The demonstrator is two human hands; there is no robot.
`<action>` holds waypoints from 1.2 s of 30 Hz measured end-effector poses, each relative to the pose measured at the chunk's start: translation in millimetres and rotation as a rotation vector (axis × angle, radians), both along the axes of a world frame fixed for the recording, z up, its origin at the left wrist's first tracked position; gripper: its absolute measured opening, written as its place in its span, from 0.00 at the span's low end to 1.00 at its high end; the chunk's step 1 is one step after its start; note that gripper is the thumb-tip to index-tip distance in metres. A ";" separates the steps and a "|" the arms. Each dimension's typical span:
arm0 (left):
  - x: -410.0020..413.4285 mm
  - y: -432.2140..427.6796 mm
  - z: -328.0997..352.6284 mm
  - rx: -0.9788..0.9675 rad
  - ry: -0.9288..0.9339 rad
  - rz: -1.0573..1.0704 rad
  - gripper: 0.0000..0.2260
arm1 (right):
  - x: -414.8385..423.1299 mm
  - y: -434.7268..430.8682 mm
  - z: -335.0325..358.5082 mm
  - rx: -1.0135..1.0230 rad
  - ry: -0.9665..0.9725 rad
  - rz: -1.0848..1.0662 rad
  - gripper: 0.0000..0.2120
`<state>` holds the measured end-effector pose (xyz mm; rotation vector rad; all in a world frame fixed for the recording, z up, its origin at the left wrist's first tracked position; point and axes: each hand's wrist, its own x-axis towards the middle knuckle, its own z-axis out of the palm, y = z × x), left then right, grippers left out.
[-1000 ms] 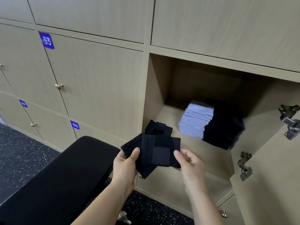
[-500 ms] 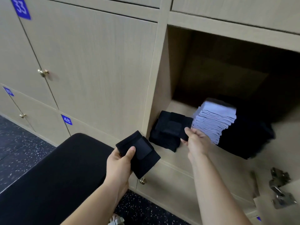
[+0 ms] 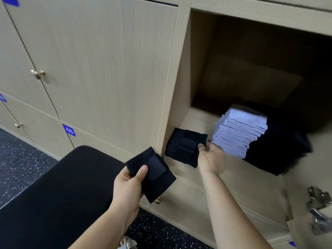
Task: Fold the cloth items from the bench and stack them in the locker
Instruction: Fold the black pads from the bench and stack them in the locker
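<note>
Black cloth [image 3: 159, 174] in left hand [image 3: 128, 186], second cloth [image 3: 182, 146] in right hand [image 3: 212, 159]

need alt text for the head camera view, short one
A person's right hand pinches a folded black cloth resting at the front left of an open pale wooden locker, beside a stack of folded pale lilac cloths and a dark cloth pile. The left hand grips a second folded black cloth by a black padded bench.

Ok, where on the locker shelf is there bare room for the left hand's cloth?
Bare: shelf behind the black bundle, beside the pale stack; and the front strip before the dark stack. The middle and back right are crowded.
</note>
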<state>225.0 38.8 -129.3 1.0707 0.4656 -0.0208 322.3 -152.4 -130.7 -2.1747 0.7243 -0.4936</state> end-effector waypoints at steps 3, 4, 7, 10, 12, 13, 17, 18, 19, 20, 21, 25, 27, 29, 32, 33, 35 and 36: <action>0.0 1.0 -2.0 -0.002 0.006 0.010 0.08 | 1.1 2.6 -11.1 -0.072 0.065 0.069 0.16; 0.2 1.3 -2.3 -0.002 0.007 0.011 0.08 | 2.2 4.5 -15.1 -0.013 0.075 0.120 0.19; -0.1 1.7 -2.6 -0.003 0.006 0.011 0.08 | 5.1 11.3 -22.1 0.152 0.090 0.207 0.23; -2.0 3.4 -2.3 0.018 0.006 0.013 0.08 | 7.1 13.4 -22.6 0.196 0.091 0.225 0.24; -4.5 4.7 -1.4 0.037 0.003 0.017 0.08 | 3.9 10.6 -19.4 0.203 0.094 0.213 0.25; -6.2 5.2 0.1 0.045 0.000 0.019 0.08 | 0.0 8.3 -16.4 0.204 0.080 0.190 0.25; -16.5 3.9 12.1 0.037 -0.016 0.026 0.07 | -38.2 8.5 5.3 0.245 -0.116 0.112 0.19; -20.3 2.2 16.3 0.021 -0.020 0.031 0.07 | -55.7 13.3 13.3 0.301 -0.161 0.152 0.15; -24.4 -0.6 20.4 0.005 -0.022 0.035 0.07 | -75.0 20.2 22.2 0.380 -0.178 0.208 0.14; -29.0 -4.2 25.0 -0.009 -0.024 0.039 0.07 | -94.0 28.1 29.9 0.483 -0.169 0.268 0.13; -33.8 -8.5 29.3 -0.023 -0.026 0.045 0.07 | -110.9 35.6 33.0 0.593 -0.147 0.323 0.12; -55.6 -27.9 45.4 -0.099 -0.027 0.071 0.07 | -155.5 53.4 31.6 0.867 -0.080 0.386 0.07; -68.2 -34.9 51.4 -0.100 -0.026 0.069 0.07 | -168.2 55.3 36.8 0.929 -0.104 0.355 0.03; -80.6 -36.5 55.9 -0.086 -0.034 0.052 0.06 | -176.6 51.6 43.5 0.942 -0.143 0.331 0.03; -94.1 -27.7 63.0 -0.017 -0.050 -0.004 0.06 | -186.6 38.1 59.0 0.866 -0.139 0.373 0.04; -97.0 -22.9 64.7 0.030 -0.058 -0.040 0.07 | -188.8 32.0 64.3 0.822 -0.126 0.409 0.04; -102.8 -13.5 68.6 0.158 -0.083 -0.147 0.11 | -192.6 19.9 76.1 0.753 -0.088 0.510 0.06; -106.2 -10.0 70.8 0.229 -0.100 -0.211 0.13 | -193.9 14.4 81.7 0.730 -0.069 0.560 0.06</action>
